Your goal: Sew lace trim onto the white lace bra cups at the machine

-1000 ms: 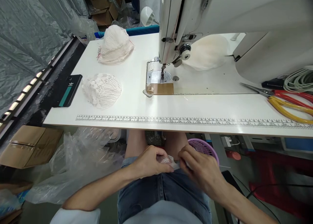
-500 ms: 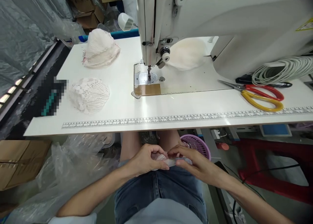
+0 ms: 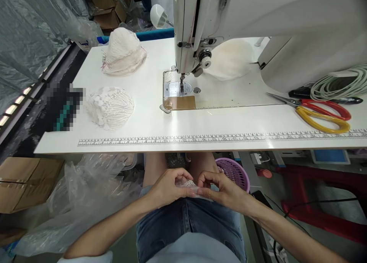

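Note:
Over my lap, below the table edge, my left hand (image 3: 169,186) and my right hand (image 3: 222,188) pinch a small white lace piece (image 3: 189,184) between their fingertips. Both hands are closed on it, thumbs almost touching. Most of the piece is hidden by my fingers. On the white sewing table (image 3: 229,121) above, a white sewing machine (image 3: 258,22) stands with its needle (image 3: 181,83) over the metal plate. One pile of white lace pieces (image 3: 110,106) lies at the left, and a taller stack of them (image 3: 123,52) sits further back.
Red and yellow scissors (image 3: 321,110) and a coil of pale cable (image 3: 341,85) lie at the right of the table. A ruler strip (image 3: 218,138) runs along the front edge. A purple basket (image 3: 233,171) sits under the table, with clear plastic bags (image 3: 83,198) and cardboard boxes (image 3: 25,182) at the left.
My hands have drawn closer together on the lace piece and risen slightly toward the table edge. The view shifted a little; nothing on the table moved.

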Tool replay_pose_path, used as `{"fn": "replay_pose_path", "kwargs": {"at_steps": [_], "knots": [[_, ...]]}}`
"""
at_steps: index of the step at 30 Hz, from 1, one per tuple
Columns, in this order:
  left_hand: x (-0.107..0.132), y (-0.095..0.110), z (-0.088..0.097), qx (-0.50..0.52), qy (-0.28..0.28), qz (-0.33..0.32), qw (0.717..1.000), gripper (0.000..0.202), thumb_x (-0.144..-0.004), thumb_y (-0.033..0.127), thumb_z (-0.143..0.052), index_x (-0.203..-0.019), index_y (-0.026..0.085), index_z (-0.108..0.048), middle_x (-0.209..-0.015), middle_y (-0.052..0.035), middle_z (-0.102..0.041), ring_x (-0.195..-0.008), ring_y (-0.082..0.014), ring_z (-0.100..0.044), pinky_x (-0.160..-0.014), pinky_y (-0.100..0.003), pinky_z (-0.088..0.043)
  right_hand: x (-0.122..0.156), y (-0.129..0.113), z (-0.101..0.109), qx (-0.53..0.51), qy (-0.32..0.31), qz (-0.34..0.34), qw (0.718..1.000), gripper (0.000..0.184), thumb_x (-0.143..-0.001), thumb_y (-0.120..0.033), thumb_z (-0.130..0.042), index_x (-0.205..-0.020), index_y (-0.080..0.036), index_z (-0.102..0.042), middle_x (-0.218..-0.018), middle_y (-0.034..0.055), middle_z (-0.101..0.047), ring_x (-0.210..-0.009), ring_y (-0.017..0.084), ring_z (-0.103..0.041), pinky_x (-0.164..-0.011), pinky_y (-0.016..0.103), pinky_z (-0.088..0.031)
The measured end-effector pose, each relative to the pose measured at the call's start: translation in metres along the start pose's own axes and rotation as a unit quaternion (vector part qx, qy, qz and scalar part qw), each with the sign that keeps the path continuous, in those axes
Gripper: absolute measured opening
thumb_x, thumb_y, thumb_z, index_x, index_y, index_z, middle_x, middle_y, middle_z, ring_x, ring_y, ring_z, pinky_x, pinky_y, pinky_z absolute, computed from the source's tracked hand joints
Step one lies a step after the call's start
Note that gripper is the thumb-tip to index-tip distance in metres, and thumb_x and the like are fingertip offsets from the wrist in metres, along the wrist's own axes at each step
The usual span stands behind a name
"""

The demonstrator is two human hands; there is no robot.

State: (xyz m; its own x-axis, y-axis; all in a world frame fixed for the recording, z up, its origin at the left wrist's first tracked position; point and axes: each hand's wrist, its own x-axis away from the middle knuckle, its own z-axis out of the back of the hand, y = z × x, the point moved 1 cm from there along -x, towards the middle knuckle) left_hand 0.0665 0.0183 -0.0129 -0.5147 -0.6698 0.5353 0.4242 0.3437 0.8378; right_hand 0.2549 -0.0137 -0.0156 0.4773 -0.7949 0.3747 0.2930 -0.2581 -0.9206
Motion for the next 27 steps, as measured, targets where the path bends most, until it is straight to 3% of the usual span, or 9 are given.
{"fn": "replay_pose_path", "kwargs": {"at_steps": [3, 7, 12, 17, 27], "knots": [[-0.0017, -0.0033, -0.0004, 0.039, -0.021, 0.029, 0.999, 0.027, -0.06, 0.033, -0.077, -0.071, 0.012, -0.065, -0.057, 0.0046, -0.049, -0.056, -0.007, -0.041, -0.051, -0.018, -0.028, 0.0, 0.0008, -0.0002, 0.029, 0.016, 0.01, 0.999, 0.03, -0.084, -0.048, -0.054, -0.077, -0.019, -0.057, -0.07, -0.001, -0.054, -0.066, 0.012, -0.048, -0.062, 0.023, -0.039], [-0.0016, -0.0055, -0.0018, 0.12, -0.03, 0.063, 0.99, 0.027, -0.057, 0.032, -0.078, -0.069, 0.011, -0.066, -0.059, 0.0019, -0.056, -0.055, -0.0076, -0.046, -0.052, -0.018, -0.033, -0.0006, 0.0033, 0.0016, 0.033, 0.008, 0.02, 0.999, 0.028, -0.085, -0.047, -0.053, -0.082, -0.019, -0.057, -0.074, -0.0008, -0.055, -0.07, 0.012, -0.05, -0.065, 0.024, -0.04], [-0.0004, -0.0028, -0.0016, 0.116, -0.022, 0.034, 0.992, 0.023, -0.061, 0.03, -0.076, -0.069, 0.01, -0.069, -0.061, -0.0004, -0.061, -0.057, -0.0081, -0.05, -0.054, -0.018, -0.037, -0.0029, 0.0056, 0.0004, -0.005, -0.045, 0.039, 0.998, 0.026, -0.085, -0.043, -0.055, -0.099, -0.021, -0.057, -0.085, 0.0006, -0.057, -0.077, 0.013, -0.049, -0.069, 0.024, -0.04], [-0.0002, -0.0007, -0.0003, 0.073, -0.01, 0.032, 0.997, 0.02, -0.061, 0.027, -0.076, -0.069, 0.011, -0.07, -0.059, 0.0, -0.06, -0.056, -0.0082, -0.048, -0.052, -0.018, -0.036, -0.0056, 0.0042, -0.0015, -0.038, -0.014, 0.012, 0.999, 0.033, -0.085, -0.048, -0.053, -0.077, -0.017, -0.061, -0.068, -0.0005, -0.054, -0.063, 0.011, -0.045, -0.057, 0.022, -0.036], [0.001, -0.0012, 0.0001, 0.099, -0.035, 0.047, 0.993, 0.023, -0.062, 0.03, -0.075, -0.072, 0.01, -0.069, -0.062, -0.0002, -0.058, -0.057, -0.0081, -0.047, -0.052, -0.018, -0.035, -0.0033, 0.0087, -0.0026, -0.101, 0.003, -0.007, 0.995, 0.033, -0.079, -0.048, -0.061, -0.068, -0.017, -0.054, -0.063, -0.0036, -0.044, -0.058, 0.01, -0.036, -0.053, 0.022, -0.028]]}}
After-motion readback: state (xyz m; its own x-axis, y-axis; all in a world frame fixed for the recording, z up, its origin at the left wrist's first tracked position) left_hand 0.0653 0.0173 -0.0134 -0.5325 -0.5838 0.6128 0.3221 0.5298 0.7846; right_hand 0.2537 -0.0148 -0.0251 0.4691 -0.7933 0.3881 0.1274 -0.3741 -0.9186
